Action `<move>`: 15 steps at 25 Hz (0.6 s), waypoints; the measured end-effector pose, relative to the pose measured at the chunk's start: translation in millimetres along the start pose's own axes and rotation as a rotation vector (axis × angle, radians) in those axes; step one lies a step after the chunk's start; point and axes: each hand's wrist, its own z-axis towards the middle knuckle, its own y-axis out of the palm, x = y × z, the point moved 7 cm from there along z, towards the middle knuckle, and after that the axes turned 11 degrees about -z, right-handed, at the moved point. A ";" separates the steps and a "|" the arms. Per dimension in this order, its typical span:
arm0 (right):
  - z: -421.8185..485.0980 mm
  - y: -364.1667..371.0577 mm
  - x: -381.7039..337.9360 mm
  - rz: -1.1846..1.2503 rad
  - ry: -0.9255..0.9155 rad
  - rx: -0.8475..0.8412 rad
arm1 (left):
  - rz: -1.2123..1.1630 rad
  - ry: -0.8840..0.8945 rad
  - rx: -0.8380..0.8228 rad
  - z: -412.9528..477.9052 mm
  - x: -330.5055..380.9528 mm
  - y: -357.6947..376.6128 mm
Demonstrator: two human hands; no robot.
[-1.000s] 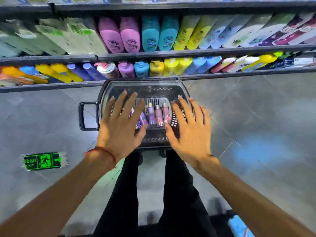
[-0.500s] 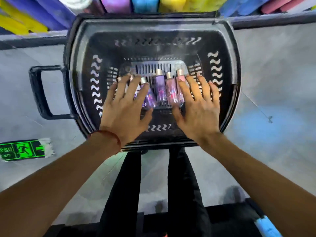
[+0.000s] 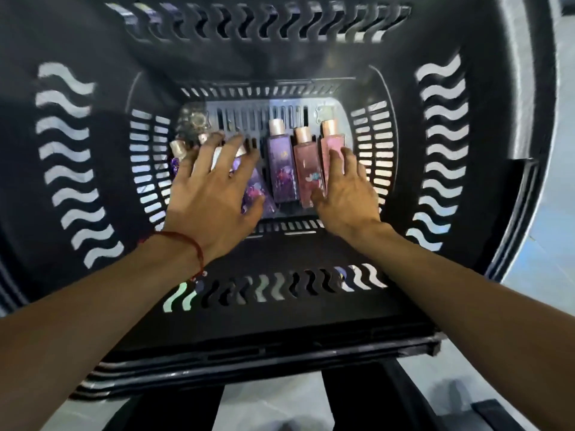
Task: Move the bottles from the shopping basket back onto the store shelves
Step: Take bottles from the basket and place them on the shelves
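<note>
Black basket (image 3: 311, 318): bottles (image 3: 280, 169) flat inside.
Left hand (image 3: 211, 194): we see fingers splayed over purple bottles (image 3: 255, 191).
Right hand (image 3: 345, 197): fingers straight, on pink bottle (image 3: 331, 141).

2 bare forearms show: the left forearm (image 3: 93, 309) in the lower left of the frame and the right forearm (image 3: 466, 300) in the lower right, each uncovered as far as the frame edge. The left hand (image 3: 214, 194) and the right hand (image 3: 345, 197) are bare too. A thin red thread bracelet (image 3: 189, 244) circles the left wrist, just left of centre. It is a slim cord, and a short loose end hangs from it below the wrist. At the bottom centre are 2 legs in plain black trousers (image 3: 168, 412), the cloth dark and unmarked.
</note>
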 end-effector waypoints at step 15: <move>56.9 60.5 38.9 0.454 0.322 -0.059 | 0.046 0.006 -0.181 23.4 3.2 48.0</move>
